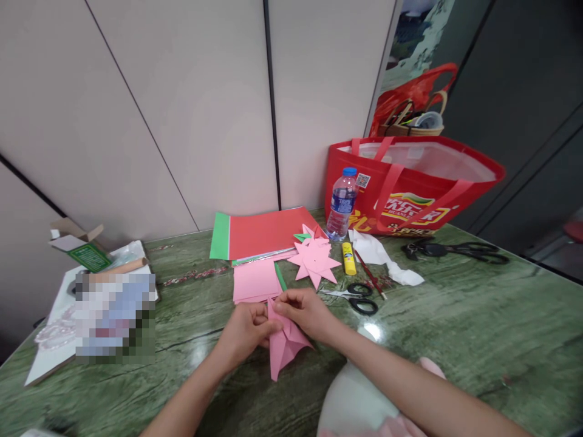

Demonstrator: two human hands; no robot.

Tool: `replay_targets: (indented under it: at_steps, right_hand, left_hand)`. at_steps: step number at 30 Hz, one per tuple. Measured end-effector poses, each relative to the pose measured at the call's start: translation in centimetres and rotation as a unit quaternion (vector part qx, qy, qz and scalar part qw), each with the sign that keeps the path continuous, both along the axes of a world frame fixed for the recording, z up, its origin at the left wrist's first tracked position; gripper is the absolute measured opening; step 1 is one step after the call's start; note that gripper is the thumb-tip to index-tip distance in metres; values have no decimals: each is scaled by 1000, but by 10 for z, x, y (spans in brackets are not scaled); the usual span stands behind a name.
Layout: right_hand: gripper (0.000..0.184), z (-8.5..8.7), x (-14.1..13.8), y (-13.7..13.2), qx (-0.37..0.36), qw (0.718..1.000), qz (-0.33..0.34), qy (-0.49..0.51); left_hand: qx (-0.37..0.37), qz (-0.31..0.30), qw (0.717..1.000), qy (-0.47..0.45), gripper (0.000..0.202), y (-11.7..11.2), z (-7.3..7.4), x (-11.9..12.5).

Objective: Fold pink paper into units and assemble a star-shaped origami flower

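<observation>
A folded piece of pink paper [286, 347] is held up over the front of the table, its lower part fanned into creased flaps. My left hand [249, 329] pinches its left edge between thumb and fingers. At its upper tip my right hand [300, 308] grips the paper with fingertips close together. Just behind the hands lies a stack of pink paper squares [255, 281]. Pink star-shaped paper cutouts [315, 261] rest to the right of that stack. Small scissors [357, 297] with black handles lie to the right of my right hand.
Red and green sheets [268, 233] lie by the wall. A water bottle [341, 209], yellow glue stick [348, 259], brown pencil [370, 274], white tissue [385, 255] and large black scissors [455, 250] stand or lie rightward, before a red bag [410, 188]. At left are a green box [88, 252] and books.
</observation>
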State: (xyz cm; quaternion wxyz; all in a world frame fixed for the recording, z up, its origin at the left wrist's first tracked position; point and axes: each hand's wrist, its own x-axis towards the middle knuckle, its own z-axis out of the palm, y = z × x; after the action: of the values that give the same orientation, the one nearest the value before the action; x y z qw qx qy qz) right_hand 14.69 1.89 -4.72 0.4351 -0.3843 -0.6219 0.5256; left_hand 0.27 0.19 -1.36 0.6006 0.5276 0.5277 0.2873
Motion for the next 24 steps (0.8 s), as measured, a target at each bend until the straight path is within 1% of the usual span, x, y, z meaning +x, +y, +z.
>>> replay_targets:
  at_steps: [5, 9, 14, 16, 20, 24]
  right_hand:
    - [22, -1, -3, -2, 3, 1000, -15, -10]
    - [21, -2, -4, -3, 21, 999, -14, -28]
    - [18, -2, -4, -3, 43, 998, -28, -41]
    - [17, -1, -3, -4, 41, 998, -28, -33]
    - [14, 2, -3, -5, 40, 999, -12, -17]
    - [16, 4, -2, -4, 30, 999, -33, 4]
  left_hand:
    - [-4, -5, 1000, 4, 25, 0, 0, 0]
    - [-12, -12, 1000, 6, 25, 0, -2, -2]
    - [-10, -2, 1000, -5, 24, 1, -4, -2]
    - [-11, 0, 1000, -11, 25, 1, -4, -1]
    - [-19, -22, 1000, -11, 28, -1, -3, 0]
    - [9, -13, 1000, 9, 35, 0, -6, 0]
